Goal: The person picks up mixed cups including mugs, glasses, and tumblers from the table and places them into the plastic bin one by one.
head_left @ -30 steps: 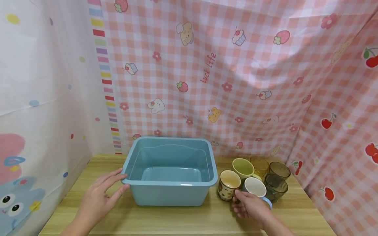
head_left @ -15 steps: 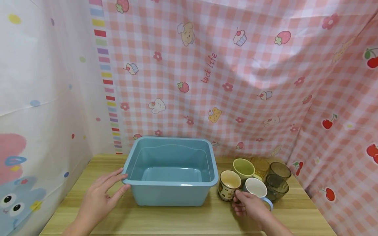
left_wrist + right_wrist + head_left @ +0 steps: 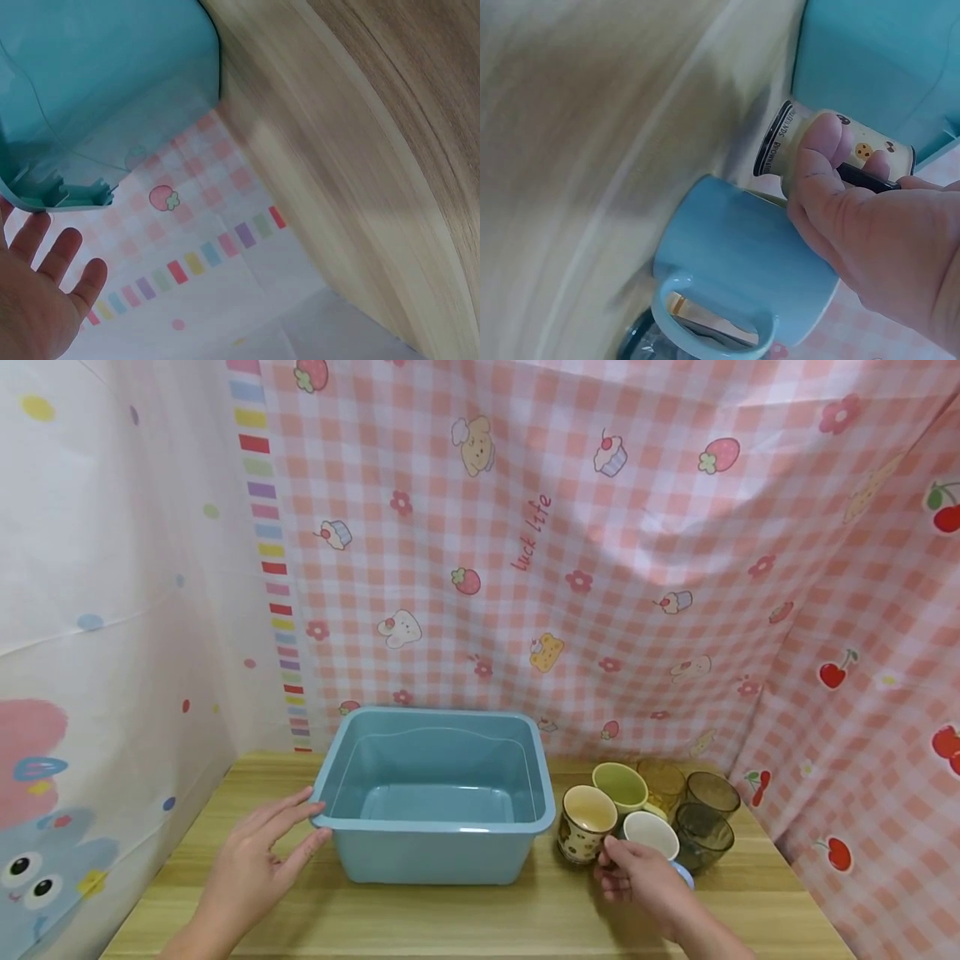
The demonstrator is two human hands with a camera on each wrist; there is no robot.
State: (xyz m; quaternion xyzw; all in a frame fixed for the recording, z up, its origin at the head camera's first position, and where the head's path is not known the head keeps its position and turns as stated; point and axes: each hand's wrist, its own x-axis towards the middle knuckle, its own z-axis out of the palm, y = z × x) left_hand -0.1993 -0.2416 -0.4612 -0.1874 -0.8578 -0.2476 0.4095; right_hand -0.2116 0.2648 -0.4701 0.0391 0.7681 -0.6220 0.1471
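My left hand rests with extended fingers at the left front corner of a blue plastic basin. In the left wrist view, its fingertips lie at or just below the rim. The right hand grips the dark handle of a cream mug with a brown pattern and a dark base band. That mug stands nearly upright between the basin and the other cups, and its base shows a gap from the tabletop in the right wrist view. Right beside the gripping fingers is a light blue mug with a white inside.
Behind the cream mug stands a yellow-green mug. An amber glass and two smoky dark glasses, one a front glass, crowd the right side. Patterned cloth encloses the wooden table at the back and sides.
The cream mug has risen a little and shifted slightly right with my right hand, which now covers more of the blue mug's handle. The left hand and the basin stay put.
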